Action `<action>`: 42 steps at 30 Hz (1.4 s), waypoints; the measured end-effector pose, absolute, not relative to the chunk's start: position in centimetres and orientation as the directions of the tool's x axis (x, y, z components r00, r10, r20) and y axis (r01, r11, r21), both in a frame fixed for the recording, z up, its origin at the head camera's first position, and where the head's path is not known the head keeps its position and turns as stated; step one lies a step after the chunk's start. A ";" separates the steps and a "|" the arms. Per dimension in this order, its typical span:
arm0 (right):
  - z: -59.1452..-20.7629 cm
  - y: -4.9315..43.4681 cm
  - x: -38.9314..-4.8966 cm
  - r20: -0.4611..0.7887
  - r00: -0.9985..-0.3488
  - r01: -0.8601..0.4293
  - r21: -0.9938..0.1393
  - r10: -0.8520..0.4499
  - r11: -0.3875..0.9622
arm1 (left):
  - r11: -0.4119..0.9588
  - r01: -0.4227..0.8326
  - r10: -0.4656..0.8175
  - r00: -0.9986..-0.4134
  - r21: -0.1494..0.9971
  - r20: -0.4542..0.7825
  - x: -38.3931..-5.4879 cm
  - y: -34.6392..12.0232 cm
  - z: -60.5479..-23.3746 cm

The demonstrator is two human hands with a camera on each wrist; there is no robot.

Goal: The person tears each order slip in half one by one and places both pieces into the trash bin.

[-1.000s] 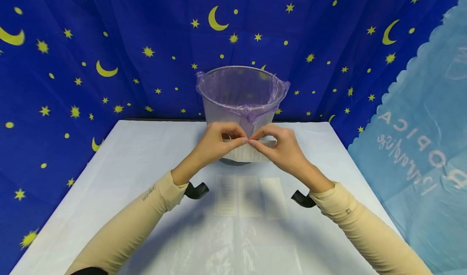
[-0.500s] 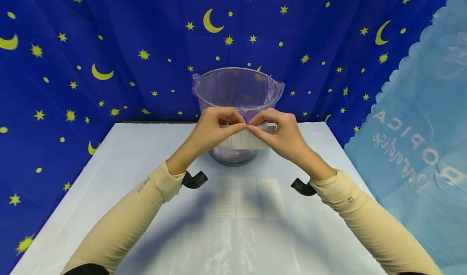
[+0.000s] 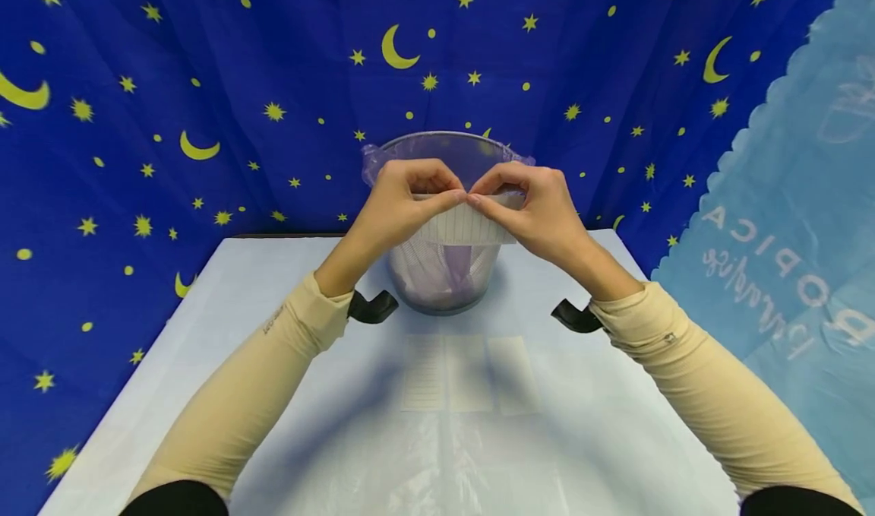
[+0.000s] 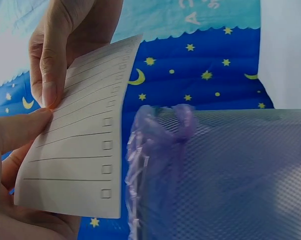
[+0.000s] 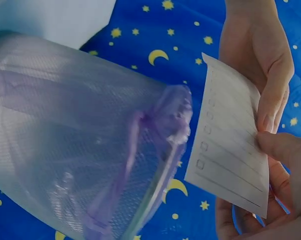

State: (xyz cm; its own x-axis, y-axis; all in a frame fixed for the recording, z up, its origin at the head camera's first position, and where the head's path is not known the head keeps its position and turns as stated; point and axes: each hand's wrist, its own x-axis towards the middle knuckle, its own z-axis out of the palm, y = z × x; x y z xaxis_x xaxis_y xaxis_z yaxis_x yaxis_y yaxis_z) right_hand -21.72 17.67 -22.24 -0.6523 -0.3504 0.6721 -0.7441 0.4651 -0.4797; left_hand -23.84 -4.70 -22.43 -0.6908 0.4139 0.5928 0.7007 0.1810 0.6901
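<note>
Both hands pinch one edge of a lined paper sheet (image 4: 85, 135) with a column of small checkboxes, thumbs meeting at the middle of that edge. My left hand (image 3: 406, 201) holds the left part and my right hand (image 3: 529, 204) the right part. The sheet hangs in front of the upper wall of a mesh wastebasket (image 3: 440, 280), just below its rim. A thin purple bag (image 5: 175, 110) lines the basket, folded over the rim and knotted at the side. In the wrist views the paper is apart from the bag and looks whole.
Three pale paper sheets (image 3: 468, 375) lie side by side on the white table (image 3: 328, 440), nearer than the basket. A dark blue curtain (image 3: 307, 60) with moons and stars stands behind, and a light blue cloth (image 3: 807, 220) hangs at the right.
Both hands have risen with the paper, from low in front of the basket to near its rim. More of the basket's lower wall shows now.
</note>
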 end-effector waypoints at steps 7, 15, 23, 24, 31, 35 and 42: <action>-21.1 17.6 -22.6 0.693 -0.648 -0.738 -0.471 -0.315 0.483 | 0.197 0.722 0.390 -0.678 0.663 0.623 -24.7 -4.3 -21.2; -19.8 17.3 -24.2 0.689 -0.665 -0.709 -0.462 -0.288 0.532 | 0.262 0.713 0.356 -0.698 0.650 0.622 -26.0 -4.3 -19.9; -18.3 16.8 -26.8 0.662 -0.697 -0.676 -0.475 -0.278 0.563 | 0.328 0.700 0.323 -0.714 0.634 0.621 -28.2 -4.3 -18.5; -18.1 16.8 -27.0 0.657 -0.701 -0.672 -0.478 -0.278 0.565 | 0.333 0.695 0.317 -0.719 0.637 0.618 -28.5 -4.3 -18.5; -17.8 16.6 -28.7 0.602 -0.751 -0.624 -0.514 -0.272 0.589 | 0.353 0.647 0.301 -0.763 0.676 0.572 -30.3 -4.3 -18.3; -17.6 16.4 -29.5 0.592 -0.761 -0.614 -0.524 -0.267 0.590 | 0.345 0.624 0.304 -0.781 0.701 0.545 -31.1 -4.3 -17.9; -17.1 15.8 -29.9 0.582 -0.765 -0.613 -0.530 -0.275 0.586 | 0.314 0.603 0.299 -0.796 0.734 0.526 -31.3 -5.0 -17.4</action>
